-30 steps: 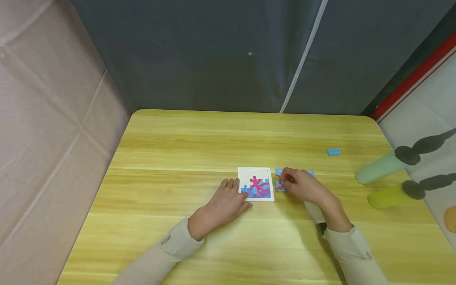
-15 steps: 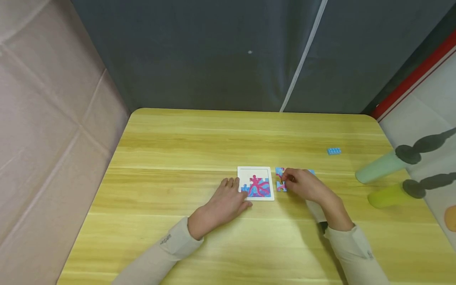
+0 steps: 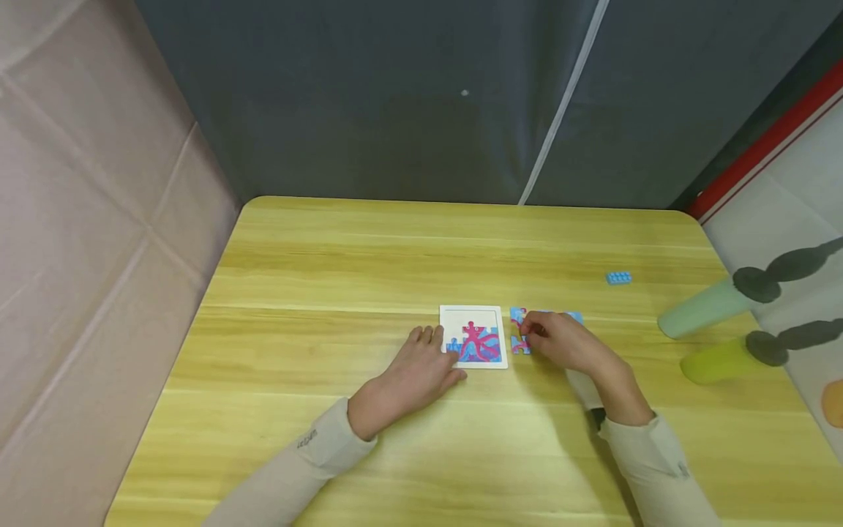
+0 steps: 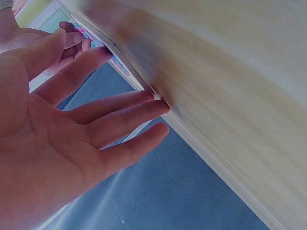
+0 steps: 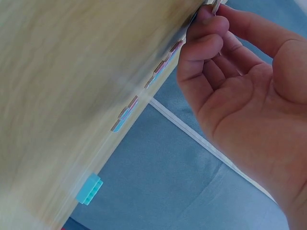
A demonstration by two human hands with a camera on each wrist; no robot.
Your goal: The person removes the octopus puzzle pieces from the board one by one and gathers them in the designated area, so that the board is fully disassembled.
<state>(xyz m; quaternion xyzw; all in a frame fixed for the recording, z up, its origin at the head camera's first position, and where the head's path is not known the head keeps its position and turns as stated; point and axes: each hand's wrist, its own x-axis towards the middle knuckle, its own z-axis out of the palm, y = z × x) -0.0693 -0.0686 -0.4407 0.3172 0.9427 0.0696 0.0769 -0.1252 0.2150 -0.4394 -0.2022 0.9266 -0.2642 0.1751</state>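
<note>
puzzle (image 3: 481,346) sits on the table (image 3: 369,256) and from my end i'd call it half done, bottom mostly filled, top mostly bare, left hand (image 3: 416,373) straight-fingered at its edge, right hand (image 3: 563,342) pinching a piece (image 5: 216,6), loose pieces (image 3: 520,345) alongside left to place.

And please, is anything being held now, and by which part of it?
The right hand pinches a thin piece, seen edge-on; which part of it cannot be told. The left hand holds nothing.

The sleeves (image 3: 290,479) are beige — with small dark markings (image 3: 306,438).
</note>
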